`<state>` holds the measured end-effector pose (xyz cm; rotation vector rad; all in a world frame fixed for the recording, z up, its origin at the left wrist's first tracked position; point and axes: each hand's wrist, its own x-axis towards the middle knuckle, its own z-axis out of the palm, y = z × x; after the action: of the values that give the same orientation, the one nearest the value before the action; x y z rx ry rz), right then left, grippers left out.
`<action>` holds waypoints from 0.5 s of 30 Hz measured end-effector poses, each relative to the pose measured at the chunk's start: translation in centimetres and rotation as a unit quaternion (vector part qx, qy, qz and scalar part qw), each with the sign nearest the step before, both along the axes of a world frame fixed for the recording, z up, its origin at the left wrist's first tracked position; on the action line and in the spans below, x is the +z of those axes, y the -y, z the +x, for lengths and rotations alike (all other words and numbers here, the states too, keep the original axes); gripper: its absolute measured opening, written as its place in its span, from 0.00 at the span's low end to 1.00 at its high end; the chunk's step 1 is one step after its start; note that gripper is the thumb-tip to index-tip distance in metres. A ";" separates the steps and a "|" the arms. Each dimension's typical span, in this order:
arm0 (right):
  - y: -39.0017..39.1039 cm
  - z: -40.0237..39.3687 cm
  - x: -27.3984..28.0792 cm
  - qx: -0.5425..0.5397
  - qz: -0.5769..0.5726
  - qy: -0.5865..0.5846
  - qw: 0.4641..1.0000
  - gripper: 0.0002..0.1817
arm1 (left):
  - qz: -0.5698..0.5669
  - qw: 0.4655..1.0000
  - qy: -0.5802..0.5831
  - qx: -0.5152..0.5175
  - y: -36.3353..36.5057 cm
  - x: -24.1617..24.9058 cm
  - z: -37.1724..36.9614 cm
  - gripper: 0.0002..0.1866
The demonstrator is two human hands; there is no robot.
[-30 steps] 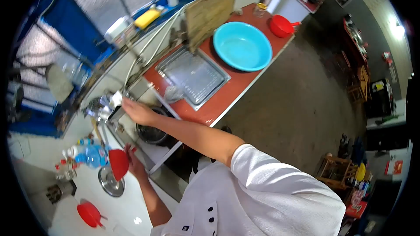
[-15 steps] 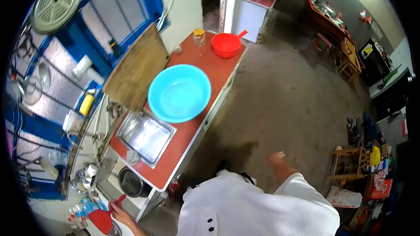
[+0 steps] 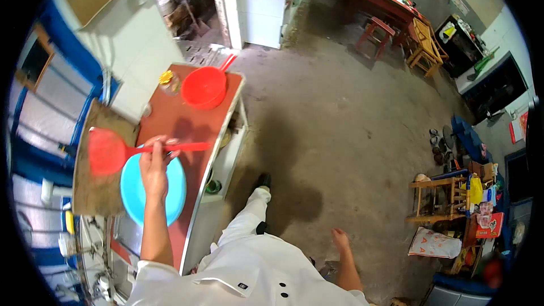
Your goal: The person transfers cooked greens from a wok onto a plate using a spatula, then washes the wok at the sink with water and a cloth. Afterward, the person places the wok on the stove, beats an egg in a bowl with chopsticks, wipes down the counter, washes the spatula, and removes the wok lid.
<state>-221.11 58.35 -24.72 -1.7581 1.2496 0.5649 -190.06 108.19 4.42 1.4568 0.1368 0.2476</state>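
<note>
My left hand (image 3: 153,167) is closed around the handle of a red plastic scoop (image 3: 107,152) with a wide, fan-shaped head. The scoop is held level above the counter, its head pointing left and its handle end right. Below my hand sits a light blue basin (image 3: 174,195), partly hidden by my hand and forearm. A wooden board (image 3: 97,192) leans behind the basin, under the scoop's head. My right hand (image 3: 340,239) hangs low over the floor at my side, holding nothing, its fingers loosely extended.
On the red counter (image 3: 190,127) stand a red handled bowl (image 3: 204,88) and a glass jar (image 3: 169,82) with a yellow lid. A metal tray (image 3: 129,233) is partly hidden by my arm. Wooden chairs (image 3: 425,48) and a white sack (image 3: 435,242) stand to the right.
My left hand has lifted the scoop from beside the sink, forward to above the blue basin. I have stepped along the counter, and my view has turned. My right hand has swung back toward my side.
</note>
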 end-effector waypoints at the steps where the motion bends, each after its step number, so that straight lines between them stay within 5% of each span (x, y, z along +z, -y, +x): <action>1: 0.8 1.2 1.0 -0.043 0.021 0.043 0.998 0.25 | -0.012 1.000 -0.003 -0.025 2.6 -0.7 3.4 0.14; 6: 5.6 1.5 -0.6 -0.167 -0.012 -0.025 0.985 0.20 | -0.088 0.987 -0.020 -0.133 13.8 -3.2 18.2 0.12; 8: 6.6 2.7 0.1 -0.280 0.036 -0.053 0.958 0.15 | -0.053 0.986 -0.005 -0.159 16.9 -2.6 23.9 0.12; 10: 8.2 2.4 -1.3 -0.297 0.059 -0.032 0.953 0.15 | 0.008 0.982 -0.017 -0.186 19.0 -0.3 29.6 0.13; 14: 8.3 6.2 -3.0 -0.355 0.117 -0.012 0.927 0.13 | 0.110 0.970 0.164 -0.138 23.7 2.1 40.8 0.12; 15: 8.6 6.9 -4.0 -0.358 0.121 -0.014 0.926 0.13 | 0.100 0.979 0.106 -0.145 24.8 1.6 43.7 0.12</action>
<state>-214.25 49.71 -28.73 -0.9839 1.6394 0.2922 -146.32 83.34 5.98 1.6184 -0.2800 0.1800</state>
